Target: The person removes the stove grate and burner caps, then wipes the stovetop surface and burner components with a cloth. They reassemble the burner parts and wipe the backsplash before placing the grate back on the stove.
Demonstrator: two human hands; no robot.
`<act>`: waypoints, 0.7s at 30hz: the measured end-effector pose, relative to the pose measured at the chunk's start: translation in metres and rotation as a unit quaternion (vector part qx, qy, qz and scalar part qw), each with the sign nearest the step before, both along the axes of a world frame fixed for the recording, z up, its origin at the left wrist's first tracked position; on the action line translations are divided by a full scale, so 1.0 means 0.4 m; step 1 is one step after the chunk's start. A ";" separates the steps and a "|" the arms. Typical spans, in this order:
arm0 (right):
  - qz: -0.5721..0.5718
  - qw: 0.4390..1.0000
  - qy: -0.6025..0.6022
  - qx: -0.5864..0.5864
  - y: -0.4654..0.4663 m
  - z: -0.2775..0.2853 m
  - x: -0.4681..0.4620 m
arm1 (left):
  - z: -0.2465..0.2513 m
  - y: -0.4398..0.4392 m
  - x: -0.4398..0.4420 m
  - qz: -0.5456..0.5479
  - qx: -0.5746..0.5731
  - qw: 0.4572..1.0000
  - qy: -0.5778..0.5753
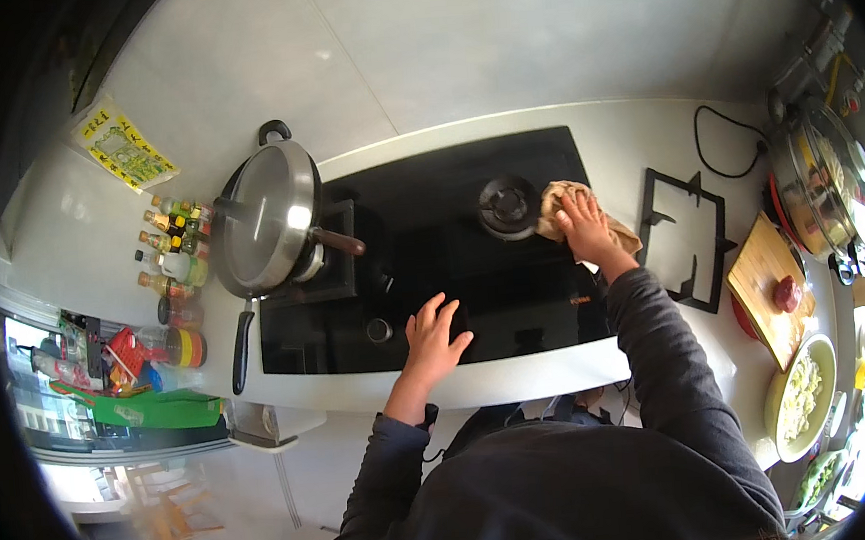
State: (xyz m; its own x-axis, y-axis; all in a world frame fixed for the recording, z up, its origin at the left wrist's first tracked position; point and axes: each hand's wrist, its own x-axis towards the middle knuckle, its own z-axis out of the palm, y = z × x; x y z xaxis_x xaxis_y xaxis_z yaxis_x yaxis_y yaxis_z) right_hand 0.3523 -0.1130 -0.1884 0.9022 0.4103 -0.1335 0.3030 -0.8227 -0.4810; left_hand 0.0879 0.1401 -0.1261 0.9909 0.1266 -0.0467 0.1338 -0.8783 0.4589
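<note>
My right hand [584, 223] presses a crumpled tan cloth [554, 200] onto the right edge of a black glass gas hob [464, 298]. Just left of the cloth is the bare round burner [509, 206], its pan support off. That black pan support [718, 250] lies on the white counter to the right of the hob. Over the front middle of the hob, my left hand [432, 332] is spread and empty; whether it touches the glass I cannot tell. A control knob [379, 329] sits to its left.
A lidded pan [267, 214] stands on the left burner, handles jutting out. Several condiment bottles [175, 246] line the counter beyond it. At right are a wooden cutting board [762, 299] with raw meat [787, 294], a bowl [778, 419] of chopped vegetables, a glass-lidded pot [817, 183] and a black cable [702, 149].
</note>
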 end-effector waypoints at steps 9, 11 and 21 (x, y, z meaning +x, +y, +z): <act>0.192 0.941 -0.085 -0.264 0.125 -0.011 0.329 | -0.039 0.130 -0.017 -0.043 -0.043 0.991 0.122; 0.227 0.924 -0.063 -0.302 0.185 0.005 0.376 | -0.043 0.133 -0.018 -0.047 -0.053 0.990 0.120; 0.306 0.922 0.033 -0.236 0.710 0.045 0.276 | -0.053 0.125 -0.024 -0.022 -0.092 0.990 0.100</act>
State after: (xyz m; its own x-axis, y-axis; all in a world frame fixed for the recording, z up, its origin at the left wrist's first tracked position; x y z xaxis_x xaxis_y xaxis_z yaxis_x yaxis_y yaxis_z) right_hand 0.4627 0.1709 -0.1702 0.5051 0.7218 -0.4732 0.7626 -0.6300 -0.1469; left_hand 0.0783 0.1900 -0.1474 0.9636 0.0546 -0.2617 0.2022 -0.7894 0.5796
